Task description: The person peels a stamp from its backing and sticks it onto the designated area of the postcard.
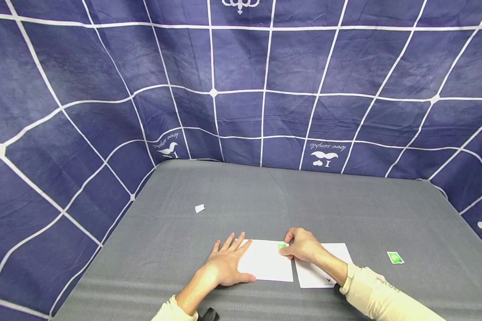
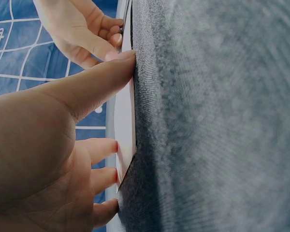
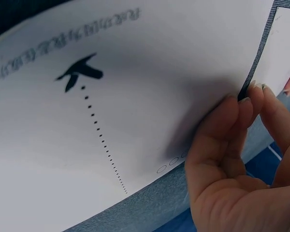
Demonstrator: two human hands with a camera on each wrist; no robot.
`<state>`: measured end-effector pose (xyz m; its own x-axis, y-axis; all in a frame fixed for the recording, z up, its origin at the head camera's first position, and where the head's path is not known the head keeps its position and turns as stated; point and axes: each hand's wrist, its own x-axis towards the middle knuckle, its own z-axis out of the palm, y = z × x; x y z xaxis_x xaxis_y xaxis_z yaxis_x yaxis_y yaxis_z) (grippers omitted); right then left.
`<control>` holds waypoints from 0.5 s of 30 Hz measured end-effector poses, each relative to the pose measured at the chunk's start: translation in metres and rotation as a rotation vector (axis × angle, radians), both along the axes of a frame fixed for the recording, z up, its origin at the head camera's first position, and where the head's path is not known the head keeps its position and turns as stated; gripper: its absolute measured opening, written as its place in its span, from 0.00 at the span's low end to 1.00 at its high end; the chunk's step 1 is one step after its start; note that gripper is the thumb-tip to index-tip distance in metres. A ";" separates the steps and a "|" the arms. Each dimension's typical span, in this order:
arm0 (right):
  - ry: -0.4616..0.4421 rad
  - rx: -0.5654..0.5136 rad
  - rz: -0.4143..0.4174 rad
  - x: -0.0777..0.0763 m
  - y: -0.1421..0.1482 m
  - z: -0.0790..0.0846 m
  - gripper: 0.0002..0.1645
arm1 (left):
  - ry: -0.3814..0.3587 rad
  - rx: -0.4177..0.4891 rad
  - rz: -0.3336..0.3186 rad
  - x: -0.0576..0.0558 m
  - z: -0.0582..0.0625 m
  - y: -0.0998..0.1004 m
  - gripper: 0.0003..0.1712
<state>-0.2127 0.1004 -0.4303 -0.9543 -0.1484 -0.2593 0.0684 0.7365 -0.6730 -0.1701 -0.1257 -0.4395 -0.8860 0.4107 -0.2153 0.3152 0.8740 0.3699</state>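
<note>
A blank white paper rectangle point(image 1: 267, 261) lies flat in front of me in the head view. My left hand point(image 1: 222, 265) rests on its left part with fingers spread, and the thumb presses near the lower edge. At the top right corner sits a small green stamp-like sticker point(image 1: 282, 245), partly covered by my right hand point(image 1: 303, 246). Thumb and fingertips of that hand come together there and pinch the sticker. Below the right hand lies a second white sheet point(image 3: 135, 121), printed with a dark bird, a dotted line and a row of characters.
Another green sticker point(image 1: 395, 257) lies to the right on the grey cloth-covered table point(image 1: 241, 191). A small white scrap point(image 1: 199, 208) is at the left, farther back. A blue curtain point(image 1: 241, 71) with white lines hangs behind the table and at its sides.
</note>
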 end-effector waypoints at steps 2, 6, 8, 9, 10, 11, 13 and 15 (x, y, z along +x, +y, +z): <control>-0.002 0.003 0.000 0.000 0.000 0.000 0.16 | -0.001 0.001 0.001 0.000 0.000 0.000 0.50; -0.005 0.016 -0.001 0.000 0.000 0.000 0.16 | 0.004 -0.001 0.001 0.000 0.000 0.000 0.50; -0.003 0.023 -0.003 0.001 0.000 0.000 0.17 | 0.005 -0.002 0.000 0.000 -0.001 0.000 0.50; -0.001 0.025 -0.004 0.001 0.000 0.000 0.17 | 0.005 -0.001 0.000 0.000 -0.001 0.000 0.50; 0.002 0.025 -0.005 0.001 0.000 0.001 0.17 | 0.004 -0.001 0.000 0.000 -0.001 0.000 0.50; 0.004 0.023 -0.007 0.001 0.000 0.001 0.17 | 0.003 -0.001 0.000 0.000 -0.001 0.000 0.50; 0.018 0.023 -0.001 0.002 0.000 0.001 0.17 | 0.001 0.002 0.000 0.000 -0.001 -0.001 0.50; 0.033 0.034 0.016 0.003 0.000 0.001 0.18 | -0.001 0.003 -0.001 0.000 0.000 -0.001 0.50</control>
<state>-0.2097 0.1007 -0.4293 -0.9600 -0.1551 -0.2331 0.0350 0.7595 -0.6496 -0.1705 -0.1264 -0.4399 -0.8853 0.4126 -0.2146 0.3161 0.8723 0.3730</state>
